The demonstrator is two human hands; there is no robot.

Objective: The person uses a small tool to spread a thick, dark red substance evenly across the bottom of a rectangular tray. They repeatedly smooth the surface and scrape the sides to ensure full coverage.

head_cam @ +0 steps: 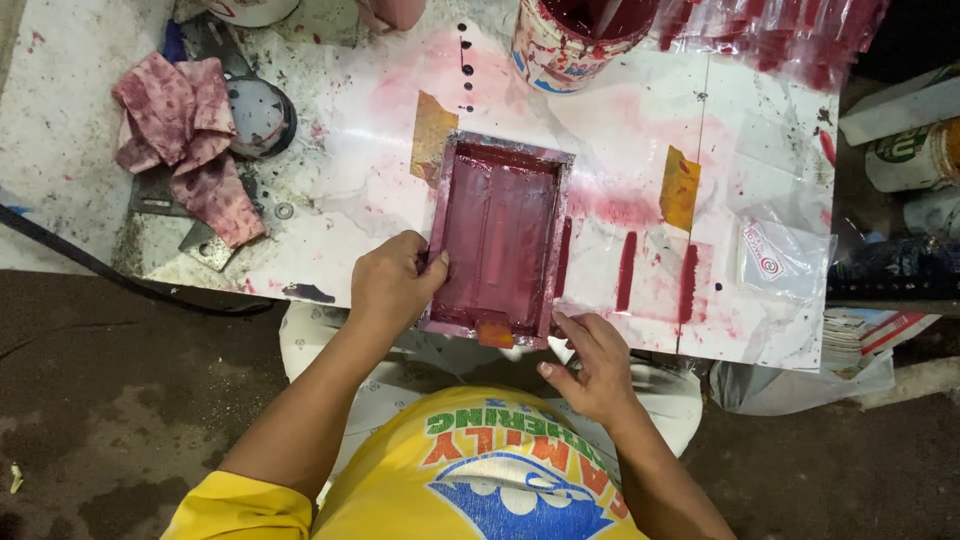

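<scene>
Small screen frame (pixel 500 240), rectangular, soaked in dark red ink, lies flat on the white ink-stained table (pixel 330 190). All places below are given from this frame.

Left hand (pixel 392 282) grips the frame's left rail near the front corner: thumb hooked over the top edge, fingers curled around the outside. Right hand (pixel 590 365) sits at the front right corner; fingers half bent, tips on the thin clear sheet (pixel 600 300) that runs out from under the frame. Whether they pinch the sheet or only press on it cannot be told.

Right of the frame: three red printed bars (pixel 627 270) on the sheet, then a yellow tape tab (pixel 679 187). A second tape tab (pixel 432 130) sits just off the back left corner. Behind the frame, a paint can (pixel 570 40) smeared red. Far left, a stained rag (pixel 185 140) beside a round lid (pixel 258 115). Far right, a small plastic bag (pixel 780 255).

Judgement on handling: the frame should stay square to the tape tabs and pressed flat, left hand steady while the right manages the sheet. Any sideways slip would likely smear wet ink. Fingers are best kept off the mesh and off the fresh bars.
</scene>
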